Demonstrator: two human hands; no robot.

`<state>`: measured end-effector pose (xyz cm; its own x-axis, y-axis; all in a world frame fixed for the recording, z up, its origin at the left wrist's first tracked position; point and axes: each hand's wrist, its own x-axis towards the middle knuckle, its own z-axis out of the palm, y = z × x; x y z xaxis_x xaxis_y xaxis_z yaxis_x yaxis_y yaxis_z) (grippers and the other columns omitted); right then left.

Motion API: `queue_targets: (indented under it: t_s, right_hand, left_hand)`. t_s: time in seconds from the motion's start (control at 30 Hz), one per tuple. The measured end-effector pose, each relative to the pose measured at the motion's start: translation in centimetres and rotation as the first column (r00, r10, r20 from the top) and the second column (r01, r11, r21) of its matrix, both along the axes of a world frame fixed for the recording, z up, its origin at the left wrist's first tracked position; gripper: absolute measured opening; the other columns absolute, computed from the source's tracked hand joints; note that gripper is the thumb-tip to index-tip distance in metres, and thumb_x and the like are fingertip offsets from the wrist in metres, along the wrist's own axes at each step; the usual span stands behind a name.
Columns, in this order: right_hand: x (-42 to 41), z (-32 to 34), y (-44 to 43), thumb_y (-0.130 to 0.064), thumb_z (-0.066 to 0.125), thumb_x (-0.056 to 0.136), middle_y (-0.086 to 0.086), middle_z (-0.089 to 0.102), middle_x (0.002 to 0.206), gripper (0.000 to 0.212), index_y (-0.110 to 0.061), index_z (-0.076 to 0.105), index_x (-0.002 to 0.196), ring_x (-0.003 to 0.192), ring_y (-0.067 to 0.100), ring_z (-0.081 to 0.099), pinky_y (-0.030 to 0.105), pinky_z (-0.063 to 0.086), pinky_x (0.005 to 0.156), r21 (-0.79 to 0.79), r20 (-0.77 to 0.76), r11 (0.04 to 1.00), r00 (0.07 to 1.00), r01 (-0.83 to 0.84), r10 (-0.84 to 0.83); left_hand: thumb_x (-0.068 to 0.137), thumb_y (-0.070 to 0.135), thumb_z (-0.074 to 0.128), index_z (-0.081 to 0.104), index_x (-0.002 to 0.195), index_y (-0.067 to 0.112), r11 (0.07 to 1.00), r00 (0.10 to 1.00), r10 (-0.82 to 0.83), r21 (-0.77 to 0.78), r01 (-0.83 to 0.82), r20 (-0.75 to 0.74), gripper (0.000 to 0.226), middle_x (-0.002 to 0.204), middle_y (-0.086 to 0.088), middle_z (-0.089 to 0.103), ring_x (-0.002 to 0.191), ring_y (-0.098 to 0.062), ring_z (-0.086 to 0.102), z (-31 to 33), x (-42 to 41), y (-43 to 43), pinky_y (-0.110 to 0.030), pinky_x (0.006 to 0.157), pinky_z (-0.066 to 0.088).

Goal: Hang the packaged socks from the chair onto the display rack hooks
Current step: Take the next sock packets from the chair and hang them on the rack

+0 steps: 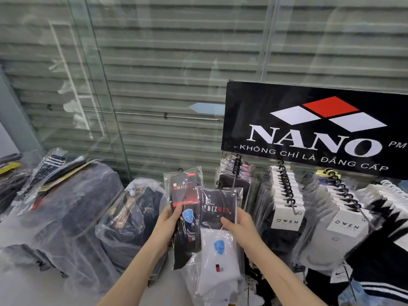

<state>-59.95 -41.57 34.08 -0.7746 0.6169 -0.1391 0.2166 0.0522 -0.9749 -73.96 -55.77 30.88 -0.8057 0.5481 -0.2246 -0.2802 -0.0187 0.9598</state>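
Two hands hold up two packs of socks just left of the display rack (pixel 313 127), the one with the big black NANO sign. The left hand (pixel 170 226) grips the black sock pack (pixel 185 195), with the thumb on the front and the fingers behind it. The right hand (pixel 240 226) grips the white sock pack (pixel 217 257) in the same way, with the thumb pressed on its dark card. The white sock pack sits partly in front of the black one, and it is the closer one to the rack.

The rack's leftmost hook (pixel 234 180) is a thin metal rod. Its tip shows right at the top of the white sock pack's card. I cannot tell if the pack hangs on it or is only held up to it. More packs hang behind on that hook.

On the next hooks along the rack hang rows of OWEN packs (pixel 287 219), pressed close together. Far to the left of the rack lie big bundles (pixel 66 206) of dark things wrapped in clear plastic.
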Motion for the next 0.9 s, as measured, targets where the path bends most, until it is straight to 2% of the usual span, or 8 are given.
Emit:
queue_targets:
  t_s: [0.13, 0.27, 0.4, 0.5, 0.67, 0.73, 0.83, 0.9]
  right_hand:
    - [1.6, -1.6, -0.1, -0.003, 0.057, 0.088, 0.006, 0.064, 0.116, 0.030, -0.010, 0.057, 0.117, 0.108, 0.018, 0.057, 0.027, 0.041, 0.091, 0.066, -0.005, 0.987, 0.989, 0.149, -0.149]
    - [1.9, -2.2, -0.1, -0.007, 0.051, 0.092, 0.013, 0.059, 0.116, 0.034, -0.005, 0.048, 0.126, 0.116, 0.030, 0.047, 0.034, 0.040, 0.094, 0.172, 0.026, 0.940, 0.953, 0.293, -0.302]
    - [1.5, -0.5, 0.0, -0.001, 0.047, 0.091, 0.011, 0.050, 0.080, 0.007, -0.005, 0.043, 0.089, 0.078, 0.022, 0.043, 0.027, 0.035, 0.061, 0.266, -0.092, 0.913, 0.951, 0.310, -0.296]
    - [1.3, 0.1, 0.2, -0.006, 0.048, 0.092, 0.018, 0.050, 0.076, 0.010, -0.001, 0.041, 0.087, 0.071, 0.023, 0.041, 0.026, 0.031, 0.055, 0.339, -0.098, 0.899, 0.961, 0.277, -0.259]
    - [1.3, 0.3, 0.4, -0.005, 0.050, 0.092, 0.000, 0.050, 0.070, 0.021, -0.017, 0.040, 0.077, 0.067, 0.012, 0.044, 0.015, 0.032, 0.056, 0.380, -0.086, 0.895, 0.972, 0.234, -0.218]
    - [1.0, 0.2, 0.6, -0.005, 0.050, 0.091, 0.001, 0.054, 0.077, 0.014, -0.014, 0.044, 0.082, 0.076, 0.016, 0.050, 0.014, 0.036, 0.059, 0.355, -0.069, 0.913, 0.979, 0.203, -0.190]
    - [0.2, -0.1, 0.8, -0.008, 0.050, 0.092, -0.001, 0.050, 0.079, 0.009, -0.005, 0.042, 0.089, 0.086, 0.023, 0.050, 0.019, 0.036, 0.061, 0.343, -0.021, 0.919, 0.980, 0.193, -0.197]
    - [-0.4, -0.1, 0.7, -0.012, 0.049, 0.093, 0.006, 0.052, 0.081, 0.013, -0.003, 0.040, 0.091, 0.091, 0.031, 0.051, 0.035, 0.042, 0.069, 0.345, 0.020, 0.914, 0.972, 0.213, -0.234]
  left_hand:
    - [0.097, 0.025, 0.050, 0.059, 0.114, 0.016, 0.996, 0.996, 0.088, -0.001, -0.088, -0.021, 0.021, 0.115, -0.012, 0.068, 0.105, -0.029, 0.065, -0.1, -0.7, -0.3, -0.049, 0.098, 0.048]
    - [0.097, 0.027, 0.051, 0.061, 0.102, 0.026, 0.992, 0.990, 0.122, -0.004, -0.123, -0.068, 0.011, 0.113, -0.002, 0.068, 0.105, -0.018, 0.063, 0.3, -0.7, -0.5, -0.037, 0.095, 0.047]
    - [0.097, 0.028, 0.050, 0.059, 0.107, 0.026, 0.995, 0.992, 0.090, -0.022, -0.093, -0.089, 0.014, 0.117, 0.001, 0.065, 0.114, -0.018, 0.058, 0.5, -0.5, -0.7, -0.039, 0.106, 0.040]
    - [0.098, 0.028, 0.049, 0.056, 0.119, 0.020, 0.996, 0.992, 0.082, -0.014, -0.084, -0.093, 0.024, 0.127, -0.004, 0.062, 0.121, -0.021, 0.055, 0.4, -0.4, -0.8, -0.044, 0.111, 0.036]
    - [0.098, 0.028, 0.050, 0.056, 0.115, 0.023, 0.997, 0.994, 0.075, 0.001, -0.075, -0.085, 0.019, 0.122, 0.000, 0.062, 0.119, -0.018, 0.055, 0.5, -0.4, -1.0, -0.041, 0.110, 0.036]
    - [0.098, 0.028, 0.050, 0.056, 0.113, 0.023, 0.997, 0.994, 0.073, 0.009, -0.072, -0.080, 0.017, 0.119, 0.002, 0.063, 0.117, -0.017, 0.055, 0.4, -0.5, -1.2, -0.039, 0.109, 0.037]
    - [0.098, 0.027, 0.050, 0.057, 0.111, 0.023, 0.997, 0.993, 0.078, 0.017, -0.077, -0.086, 0.016, 0.113, 0.004, 0.065, 0.110, -0.015, 0.059, 0.7, -0.4, -1.1, -0.033, 0.098, 0.043]
    - [0.097, 0.029, 0.050, 0.058, 0.112, 0.023, 0.998, 0.994, 0.067, 0.015, -0.066, -0.090, 0.018, 0.113, 0.006, 0.065, 0.103, -0.009, 0.061, 0.7, -0.2, -1.1, -0.027, 0.088, 0.047]
